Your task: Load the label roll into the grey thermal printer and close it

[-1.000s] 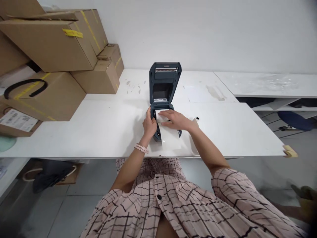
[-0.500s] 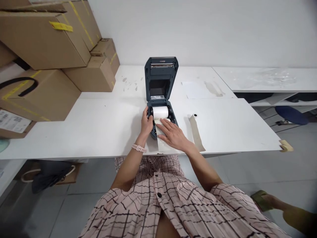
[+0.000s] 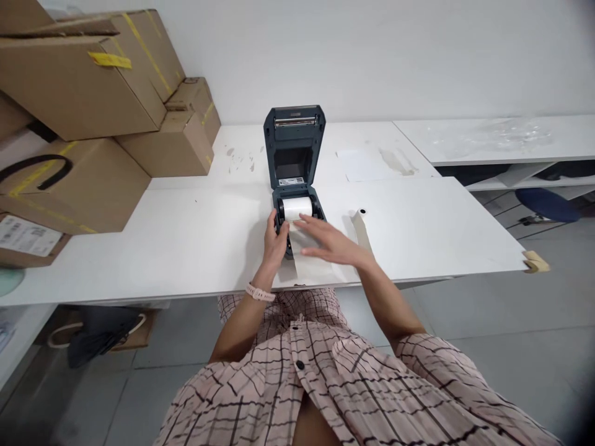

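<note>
A dark grey label printer [image 3: 294,155] stands with its lid up on the white table [image 3: 186,248]. A white paper roll [image 3: 297,208] lies in its bay, and a strip of paper [image 3: 304,266] runs out over the table's front edge. My left hand [image 3: 275,237] grips the printer's left side, fingers curled around it. My right hand [image 3: 328,240] is flat with fingers stretched out, resting on the paper strip just in front of the roll.
Stacked cardboard boxes [image 3: 88,118] fill the table's left and back left. A beige backing strip with a small core [image 3: 361,226] lies right of the printer. A sheet of paper [image 3: 367,164] lies behind it. A second white shelf [image 3: 493,139] is at the right.
My right hand slid from the roll down the paper strip toward me, then moved back up near the roll. The left hand stayed on the printer's side.
</note>
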`<state>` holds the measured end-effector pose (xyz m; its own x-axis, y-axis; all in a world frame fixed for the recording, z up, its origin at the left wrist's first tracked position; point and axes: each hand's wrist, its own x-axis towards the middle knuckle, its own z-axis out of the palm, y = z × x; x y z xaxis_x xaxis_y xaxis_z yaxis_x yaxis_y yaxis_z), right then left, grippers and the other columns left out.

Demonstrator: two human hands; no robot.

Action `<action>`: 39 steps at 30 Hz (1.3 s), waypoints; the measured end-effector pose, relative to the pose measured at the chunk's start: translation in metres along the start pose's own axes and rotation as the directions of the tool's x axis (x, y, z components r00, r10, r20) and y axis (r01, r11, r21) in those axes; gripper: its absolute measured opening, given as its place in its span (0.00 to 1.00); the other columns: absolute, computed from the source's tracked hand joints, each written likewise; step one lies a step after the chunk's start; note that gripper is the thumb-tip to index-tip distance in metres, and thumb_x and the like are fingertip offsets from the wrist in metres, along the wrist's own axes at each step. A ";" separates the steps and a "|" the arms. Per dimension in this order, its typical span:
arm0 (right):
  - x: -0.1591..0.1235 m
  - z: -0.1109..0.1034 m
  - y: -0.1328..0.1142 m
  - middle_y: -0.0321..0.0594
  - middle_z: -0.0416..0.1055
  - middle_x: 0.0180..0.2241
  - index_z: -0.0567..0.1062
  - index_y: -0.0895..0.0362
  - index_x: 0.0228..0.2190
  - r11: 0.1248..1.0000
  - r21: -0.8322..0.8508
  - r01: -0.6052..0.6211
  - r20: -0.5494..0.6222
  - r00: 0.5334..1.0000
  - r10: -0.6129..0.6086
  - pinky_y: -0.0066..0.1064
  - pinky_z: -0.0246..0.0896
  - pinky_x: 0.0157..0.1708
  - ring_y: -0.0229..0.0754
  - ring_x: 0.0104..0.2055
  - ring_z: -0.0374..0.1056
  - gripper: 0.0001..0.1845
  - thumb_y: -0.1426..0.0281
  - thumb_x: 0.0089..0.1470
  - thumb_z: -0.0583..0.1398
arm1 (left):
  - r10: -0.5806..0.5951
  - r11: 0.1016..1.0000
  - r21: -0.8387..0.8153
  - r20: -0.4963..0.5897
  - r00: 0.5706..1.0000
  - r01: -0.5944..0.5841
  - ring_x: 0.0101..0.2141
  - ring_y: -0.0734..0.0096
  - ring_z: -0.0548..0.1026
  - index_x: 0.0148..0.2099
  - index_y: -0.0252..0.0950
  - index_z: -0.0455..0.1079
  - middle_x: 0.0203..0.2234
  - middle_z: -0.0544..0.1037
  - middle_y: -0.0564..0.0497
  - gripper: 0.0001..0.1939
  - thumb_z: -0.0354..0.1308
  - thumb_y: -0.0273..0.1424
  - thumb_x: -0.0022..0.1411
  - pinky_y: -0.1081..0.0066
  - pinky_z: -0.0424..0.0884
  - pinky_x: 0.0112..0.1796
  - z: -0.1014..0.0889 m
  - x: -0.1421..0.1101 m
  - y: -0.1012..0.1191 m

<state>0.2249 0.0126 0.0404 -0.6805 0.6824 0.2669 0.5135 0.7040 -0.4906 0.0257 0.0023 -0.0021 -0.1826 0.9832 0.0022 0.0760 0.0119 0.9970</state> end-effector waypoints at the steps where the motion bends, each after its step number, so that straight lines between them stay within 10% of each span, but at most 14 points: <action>1: 0.009 -0.014 0.006 0.44 0.55 0.73 0.59 0.47 0.70 0.998 0.063 0.000 -0.079 0.997 0.005 0.54 0.54 0.71 0.54 0.74 0.54 0.42 0.39 0.64 0.51 | -0.017 1.000 -0.014 0.021 1.000 0.017 0.74 0.50 0.52 0.74 0.50 0.53 0.75 0.54 0.48 0.39 0.58 0.52 0.67 0.53 0.55 0.70 0.001 -0.011 0.001; 5: 0.081 -0.072 0.048 0.38 0.53 0.74 0.57 0.46 0.71 0.968 0.249 -0.027 -0.466 0.873 0.144 0.53 0.46 0.74 0.53 0.76 0.48 0.44 0.36 0.63 0.48 | -0.050 0.999 -0.018 0.058 0.997 0.051 0.74 0.47 0.50 0.76 0.51 0.46 0.77 0.48 0.47 0.48 0.66 0.50 0.61 0.52 0.58 0.69 0.004 -0.041 0.003; 12: 0.182 -0.113 0.095 0.37 0.60 0.71 0.66 0.44 0.64 0.852 0.521 -0.059 -0.417 0.853 0.314 0.53 0.55 0.69 0.52 0.74 0.54 0.46 0.30 0.59 0.44 | -0.092 0.995 -0.032 0.054 0.994 0.093 0.74 0.48 0.52 0.77 0.47 0.40 0.76 0.49 0.43 0.56 0.69 0.49 0.58 0.54 0.58 0.69 0.000 -0.051 0.001; 21: 0.053 -0.048 0.006 0.38 0.74 0.57 0.76 0.44 0.52 0.909 0.418 0.014 -0.619 0.737 0.273 0.50 0.58 0.68 0.49 0.64 0.66 0.33 0.39 0.67 0.44 | -0.158 0.966 -0.209 -0.013 0.987 0.152 0.74 0.52 0.52 0.77 0.50 0.42 0.77 0.48 0.47 0.47 0.54 0.59 0.65 0.55 0.60 0.69 -0.008 -0.053 -0.001; 26: 0.006 0.008 -0.003 0.38 0.76 0.49 0.81 0.43 0.41 0.861 0.508 -0.028 -0.575 0.733 0.364 0.55 0.56 0.68 0.52 0.62 0.66 0.16 0.48 0.61 0.62 | -0.117 0.965 -0.245 -0.108 0.987 0.088 0.74 0.55 0.51 0.77 0.51 0.44 0.77 0.48 0.48 0.44 0.50 0.59 0.66 0.54 0.58 0.69 -0.013 -0.042 0.015; 31: -0.002 0.031 0.010 0.39 0.56 0.72 0.58 0.42 0.68 0.489 0.865 -0.117 -0.262 0.725 0.637 0.55 0.47 0.73 0.56 0.74 0.52 0.51 0.51 0.49 0.71 | -0.179 0.961 -0.225 -0.062 0.982 0.161 0.76 0.55 0.43 0.77 0.47 0.41 0.78 0.40 0.47 0.53 0.63 0.55 0.60 0.57 0.54 0.71 -0.005 -0.036 0.025; 34: -0.004 0.034 0.011 0.43 0.55 0.73 0.51 0.46 0.72 0.256 0.951 -0.176 -0.044 0.739 0.672 0.54 0.53 0.72 0.56 0.72 0.57 0.59 0.50 0.47 0.71 | -0.242 0.941 -0.232 0.039 0.969 0.245 0.74 0.49 0.51 0.76 0.45 0.48 0.76 0.51 0.44 0.50 0.66 0.52 0.59 0.53 0.58 0.69 -0.003 -0.036 0.023; 39: -0.007 0.038 0.010 0.38 0.58 0.72 0.57 0.45 0.69 0.240 0.955 -0.176 -0.037 0.732 0.681 0.53 0.51 0.73 0.54 0.72 0.57 0.55 0.50 0.46 0.72 | -0.156 0.954 -0.244 0.101 0.983 0.176 0.67 0.45 0.66 0.70 0.42 0.61 0.68 0.68 0.41 0.41 0.66 0.51 0.59 0.51 0.68 0.64 -0.004 -0.037 0.014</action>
<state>0.2152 0.0071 0.0018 -0.1292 0.9857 -0.1082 -0.2564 -0.1386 -0.9566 0.0294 -0.0348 0.0120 -0.0919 0.9827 -0.1609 -0.1989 0.1402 0.9699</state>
